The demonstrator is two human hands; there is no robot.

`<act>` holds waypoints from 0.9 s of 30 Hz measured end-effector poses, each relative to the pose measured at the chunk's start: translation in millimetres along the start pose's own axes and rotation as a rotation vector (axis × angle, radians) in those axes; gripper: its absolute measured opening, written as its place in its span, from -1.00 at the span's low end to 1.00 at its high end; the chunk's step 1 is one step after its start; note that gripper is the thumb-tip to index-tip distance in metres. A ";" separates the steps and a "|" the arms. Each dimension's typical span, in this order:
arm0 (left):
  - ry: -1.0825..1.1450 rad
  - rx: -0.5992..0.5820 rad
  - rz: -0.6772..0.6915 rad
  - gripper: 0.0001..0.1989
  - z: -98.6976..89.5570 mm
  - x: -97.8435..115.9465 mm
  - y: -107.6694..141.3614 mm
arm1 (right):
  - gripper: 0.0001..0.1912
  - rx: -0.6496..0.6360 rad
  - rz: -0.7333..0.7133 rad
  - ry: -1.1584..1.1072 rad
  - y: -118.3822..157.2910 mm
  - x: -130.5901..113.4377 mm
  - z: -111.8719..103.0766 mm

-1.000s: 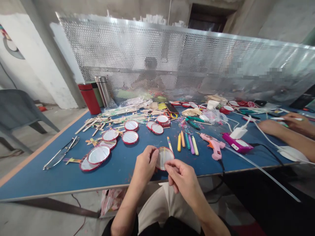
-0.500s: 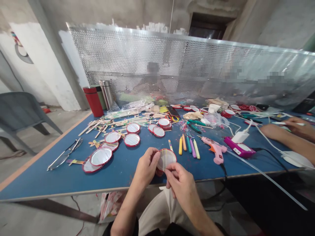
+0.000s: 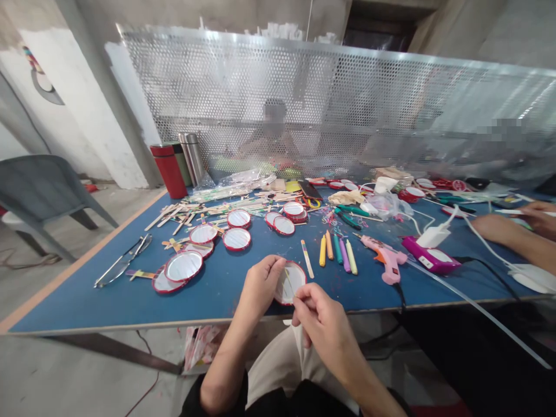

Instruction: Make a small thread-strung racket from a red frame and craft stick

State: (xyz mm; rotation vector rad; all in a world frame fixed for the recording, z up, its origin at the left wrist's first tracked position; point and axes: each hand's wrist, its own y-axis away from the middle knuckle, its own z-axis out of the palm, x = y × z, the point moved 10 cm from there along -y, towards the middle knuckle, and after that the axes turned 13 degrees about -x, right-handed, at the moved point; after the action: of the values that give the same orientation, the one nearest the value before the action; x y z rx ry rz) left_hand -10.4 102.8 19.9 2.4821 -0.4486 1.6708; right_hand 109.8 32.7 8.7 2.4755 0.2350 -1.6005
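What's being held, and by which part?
The left-hand grip holds the round, whitish, red-rimmed disc by its left edge. Whether the right-hand grip, at the disc's lower right, holds anything cannot be told.

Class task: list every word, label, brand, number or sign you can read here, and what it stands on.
No text can be read.
Purple box: pale marks, too small to read.
Pink glue gun: tiny mark on its handle, unreadable.
Red-rimmed disc in the left hand: no lettering visible.

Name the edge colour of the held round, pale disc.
The round, pale disc is edged in red, clearest in the head view.
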 end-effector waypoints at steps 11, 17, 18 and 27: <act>0.074 0.024 -0.008 -0.66 -0.6 -9.1 -1.6 | -0.79 0.027 -0.050 -0.079 15.1 12.7 -3.3; 0.045 0.011 -0.017 -0.66 0.8 -7.8 -1.4 | -0.78 0.069 -0.030 -0.029 14.1 16.3 -3.7; 0.041 0.014 -0.020 -0.66 0.7 -8.1 -1.4 | -0.77 0.068 -0.033 -0.041 13.7 16.1 -2.4; 0.012 0.067 0.019 -0.66 -5.2 -6.6 0.9 | -0.72 0.176 -0.040 0.076 20.4 14.1 -17.1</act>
State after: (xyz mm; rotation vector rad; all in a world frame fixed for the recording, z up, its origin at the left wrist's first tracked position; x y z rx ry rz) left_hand -17.6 104.5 15.7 2.5204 -0.4233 1.7352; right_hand 135.3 17.5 4.1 2.6830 0.1623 -1.6084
